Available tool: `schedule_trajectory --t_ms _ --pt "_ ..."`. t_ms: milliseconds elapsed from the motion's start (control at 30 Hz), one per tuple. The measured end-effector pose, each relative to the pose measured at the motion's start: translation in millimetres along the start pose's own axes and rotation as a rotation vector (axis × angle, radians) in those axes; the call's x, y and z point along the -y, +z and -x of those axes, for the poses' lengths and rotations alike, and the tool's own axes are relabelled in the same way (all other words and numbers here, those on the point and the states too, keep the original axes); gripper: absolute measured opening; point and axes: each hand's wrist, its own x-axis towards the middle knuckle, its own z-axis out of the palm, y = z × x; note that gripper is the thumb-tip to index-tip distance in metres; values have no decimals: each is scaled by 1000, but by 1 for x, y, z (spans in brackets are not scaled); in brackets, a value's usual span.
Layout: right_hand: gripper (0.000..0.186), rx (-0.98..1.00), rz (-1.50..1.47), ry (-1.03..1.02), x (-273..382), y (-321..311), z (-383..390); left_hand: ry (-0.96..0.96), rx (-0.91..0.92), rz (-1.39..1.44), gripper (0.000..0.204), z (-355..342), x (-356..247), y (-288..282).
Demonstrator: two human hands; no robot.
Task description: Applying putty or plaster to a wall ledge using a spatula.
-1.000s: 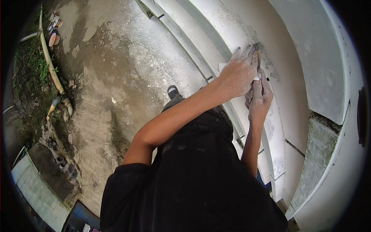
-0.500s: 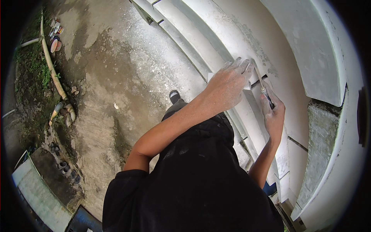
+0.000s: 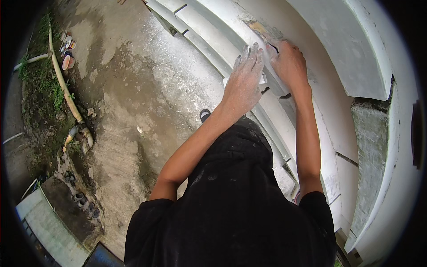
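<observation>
My left hand [image 3: 243, 82] is dusted with white powder, its back up and fingers stretched forward over the pale ledges. It holds a flat white piece [image 3: 263, 79] against the palm; the piece's edges show on both sides of the hand, and the rest is hidden. Close by on the right, my right hand [image 3: 289, 62] is curled round a thin hand tool with a dark handle [image 3: 274, 49]. The tool's working end is mostly out of sight. Both hands are over the stepped white ledge [image 3: 213, 33], the right one beside the wall's rough, stained patch [image 3: 260, 30].
A grey slab [image 3: 356, 58] curves along the right. Concrete ground [image 3: 115, 111] splashed with white lies to the left. Beyond it are a pipe [image 3: 60, 75], tubs [image 3: 66, 61] and several shoes [image 3: 81, 200]. My foot [image 3: 204, 115] stands beside the ledges.
My right hand has moved forward along the ledge with the tool, turning so its back now shows. My left hand has shifted forward and left with the white piece.
</observation>
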Motion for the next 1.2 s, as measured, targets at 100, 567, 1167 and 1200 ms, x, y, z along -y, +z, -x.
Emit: schedule_trajectory --t_ms 100,567,1167,1200 --pt "27 46 -25 24 10 -25 12 -28 -34 14 82 1 10 -9" --pt "30 87 -92 14 -2 -27 57 -103 18 99 86 15 12 -10" --pt "19 149 -56 37 -1 -46 89 64 145 -41 75 1 6 3" --pt "19 143 -57 34 4 -42 78 68 142 -45 75 -6 13 0"
